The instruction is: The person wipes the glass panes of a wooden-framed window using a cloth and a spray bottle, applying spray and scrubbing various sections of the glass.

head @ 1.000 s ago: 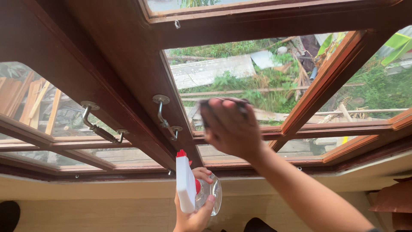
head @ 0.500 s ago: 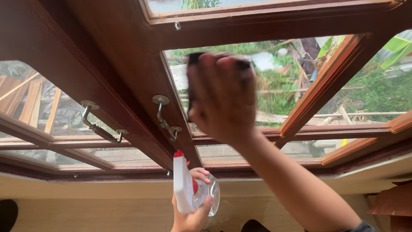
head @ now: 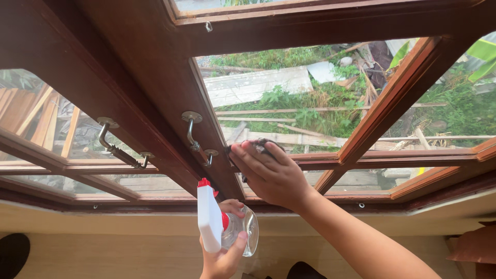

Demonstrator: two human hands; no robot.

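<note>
count, this view: 2 hands, both mine. left hand [head: 223, 258] = 1 spray bottle [head: 227, 227], clear body, white trigger head, red tip. right hand [head: 271, 173] = 1 dark cloth [head: 261, 145], mostly hidden under my fingers. 2 metal window handles: 1 on the left sash [head: 121, 147], 1 on the middle sash [head: 198, 138]. 1 small metal ring [head: 207, 26] on the top rail. 2 screw heads on the lower frame: 1 left [head: 93, 206], 1 right [head: 360, 205]. glass panes: approx 7 in part view; exact no. can't be confirmed at the edges.

Right hand [head: 271, 173] outstretched, left hand [head: 222, 256] apparently clenched
</note>
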